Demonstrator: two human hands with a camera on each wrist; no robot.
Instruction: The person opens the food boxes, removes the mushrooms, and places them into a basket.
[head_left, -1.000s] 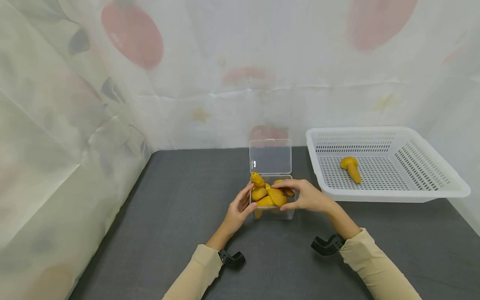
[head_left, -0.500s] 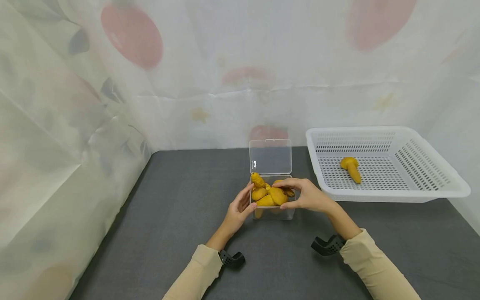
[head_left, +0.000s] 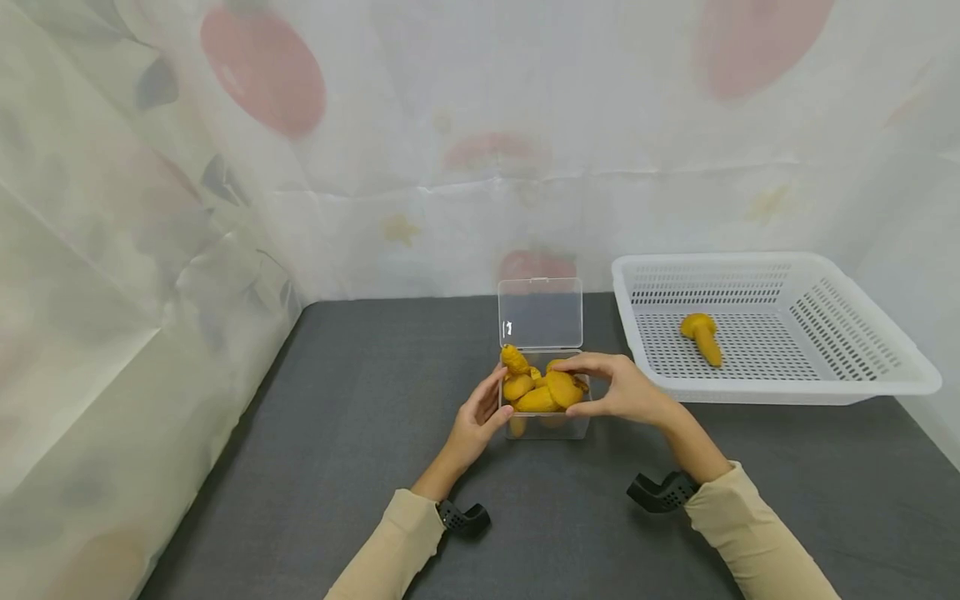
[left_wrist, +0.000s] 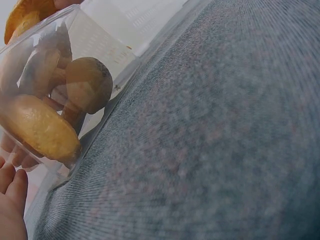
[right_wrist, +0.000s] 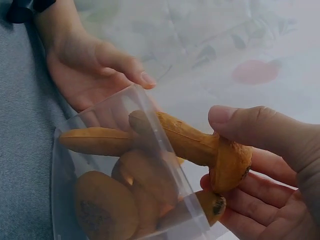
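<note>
An orange-brown mushroom [right_wrist: 200, 145] is pinched at its cap between the thumb and fingers of the right hand [head_left: 626, 393], so that grip is clenched on the mushroom. The mushroom is held just above the open top of a clear plastic box [head_left: 573, 427], its stem pointing across the rim toward the left hand; in the right wrist view the stem is seen lying over the near wall of the box. More mushrooms [head_left: 519, 387] are heaped inside the box, some standing higher than its rim, and several are seen pressed against the clear wall in the left wrist view [left_wrist: 40, 131]. The hinged lid [head_left: 540, 313] is stood upright behind the box. The left side of the box is touched by the left hand [head_left: 472, 421], whose fingers are laid fairly straight along the wall; that grip is released, curled round nothing. The box rests on a dark grey counter [head_left: 360, 400]. To the right, well apart from the box, a white slotted basket [head_left: 862, 383] is set on the counter with a single mushroom [head_left: 702, 337] lying in it. A pale printed cloth [head_left: 450, 150] is hung behind and to the left.
</note>
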